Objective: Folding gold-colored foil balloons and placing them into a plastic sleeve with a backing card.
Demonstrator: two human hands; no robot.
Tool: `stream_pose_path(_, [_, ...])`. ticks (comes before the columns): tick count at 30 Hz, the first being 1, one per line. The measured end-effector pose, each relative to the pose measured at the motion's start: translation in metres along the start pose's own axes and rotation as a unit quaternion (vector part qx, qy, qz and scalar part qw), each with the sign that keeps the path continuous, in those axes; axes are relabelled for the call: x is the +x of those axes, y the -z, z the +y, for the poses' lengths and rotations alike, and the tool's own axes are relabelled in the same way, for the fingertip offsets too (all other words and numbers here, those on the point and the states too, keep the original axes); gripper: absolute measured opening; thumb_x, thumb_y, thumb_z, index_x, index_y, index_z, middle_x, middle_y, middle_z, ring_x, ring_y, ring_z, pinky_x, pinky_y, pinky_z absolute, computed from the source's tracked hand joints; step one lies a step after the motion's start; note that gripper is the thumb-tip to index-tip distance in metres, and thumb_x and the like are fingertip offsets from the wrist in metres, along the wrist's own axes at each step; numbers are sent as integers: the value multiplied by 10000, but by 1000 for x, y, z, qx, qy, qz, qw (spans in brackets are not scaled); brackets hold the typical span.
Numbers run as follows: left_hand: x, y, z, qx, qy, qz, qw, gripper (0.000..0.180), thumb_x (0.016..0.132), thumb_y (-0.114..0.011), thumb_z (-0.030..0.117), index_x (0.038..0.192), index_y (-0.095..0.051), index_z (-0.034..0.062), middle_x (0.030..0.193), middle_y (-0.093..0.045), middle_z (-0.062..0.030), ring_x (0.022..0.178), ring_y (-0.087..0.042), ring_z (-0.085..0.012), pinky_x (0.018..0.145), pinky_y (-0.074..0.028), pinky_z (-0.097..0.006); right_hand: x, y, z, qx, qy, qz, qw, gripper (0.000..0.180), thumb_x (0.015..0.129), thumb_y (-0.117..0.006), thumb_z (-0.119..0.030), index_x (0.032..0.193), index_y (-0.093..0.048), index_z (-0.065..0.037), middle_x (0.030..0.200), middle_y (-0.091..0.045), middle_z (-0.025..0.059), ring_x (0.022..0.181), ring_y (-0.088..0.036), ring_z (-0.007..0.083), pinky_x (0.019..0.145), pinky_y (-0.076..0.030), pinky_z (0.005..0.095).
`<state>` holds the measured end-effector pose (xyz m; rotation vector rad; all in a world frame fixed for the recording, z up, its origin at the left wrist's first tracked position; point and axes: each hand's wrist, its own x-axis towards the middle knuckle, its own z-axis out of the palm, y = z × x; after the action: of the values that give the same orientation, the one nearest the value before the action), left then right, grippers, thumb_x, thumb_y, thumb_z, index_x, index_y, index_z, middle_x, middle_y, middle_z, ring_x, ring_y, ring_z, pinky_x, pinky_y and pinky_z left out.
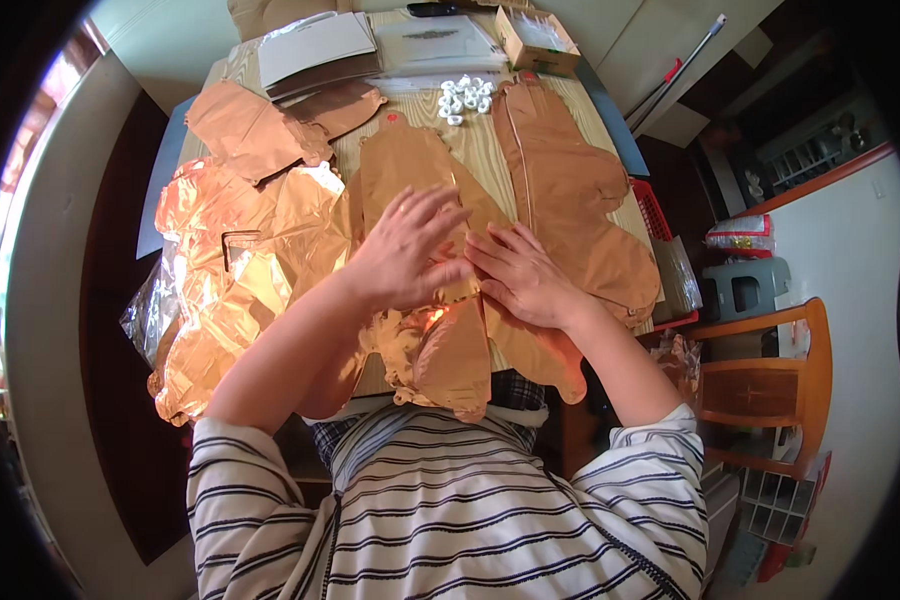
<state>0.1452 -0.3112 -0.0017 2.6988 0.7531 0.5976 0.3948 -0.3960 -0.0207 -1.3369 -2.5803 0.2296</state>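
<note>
Where crinkly foil balloon (440,340) lies, both hands (465,260) press flat.

I see a deflated rose-gold foil balloon (425,180) lying flat on the wooden counter (480,135), long axis running away from me, its near end hanging crumpled over the counter's front edge. Its shiny, wrinkled skin lies partly under both of my flattened hands.

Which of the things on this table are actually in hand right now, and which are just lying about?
In hand:
left hand and right hand, both pressed flat on the middle foil balloon

Lying about:
right foil balloon
crumpled foil pile
white plastic pieces
cardboard box
grey folders
wooden chair
</note>
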Motion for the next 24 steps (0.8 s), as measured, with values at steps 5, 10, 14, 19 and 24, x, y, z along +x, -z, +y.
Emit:
stream_pose_path(5, [-48, -13, 16, 41, -9, -37, 998, 897, 894, -558, 692, 1492, -456, 31, 1560, -405, -206, 1486, -316, -386, 1230, -204, -536, 1, -2, -2, -13, 8, 18, 1000, 496, 998, -584, -316, 1424, -547, -64, 1544, -467, 95, 1426, -393, 359, 1189, -282, 538])
stream_pose_path(10, [-55, -24, 11, 41, 7, -35, 999, 882, 876, -601, 651, 1480, -467, 22, 1555, -418, -201, 1486, -317, -389, 1231, -214, -530, -10, 9, -18, 29, -22, 145, 989, 471, 957, -656, -276, 1371, -579, -65, 1478, -513, 148, 1330, -501, 362, 1117, -401, 475])
stream_pose_path(14, [-55, -24, 10, 24, -1, -32, 999, 870, 882, -602, 637, 1477, -465, 17, 1548, -420, -209, 1481, -320, -399, 1230, -221, -531, -75, 39, -50, 85, -308, 200, 926, 242, 920, -710, -311, 906, -707, -69, 919, -708, 126, 774, -684, 345, 728, -543, 447])
stream_pose_path(19, [-55, -22, 11, 14, -3, -25, 1000, 860, 872, -628, 615, 1463, -471, 9, 1533, -426, -221, 1472, -327, -411, 1230, -227, -533, -150, 35, -76, 24, -538, 26, 842, 399, 943, -699, -359, 740, -658, -18, 644, -637, 73, 559, -582, 223, 548, -446, 377])
stream_pose_path(24, [-56, -23, 11, -10, 11, -12, 1000, 866, 844, -666, 603, 1442, -484, 4, 1516, -434, -233, 1463, -331, -433, 1226, -236, -540, -154, 10, -75, 406, -495, 164, 750, 307, 964, -700, -174, 705, -593, -46, 645, -533, -69, 613, -432, 11, 546, -338, 227])
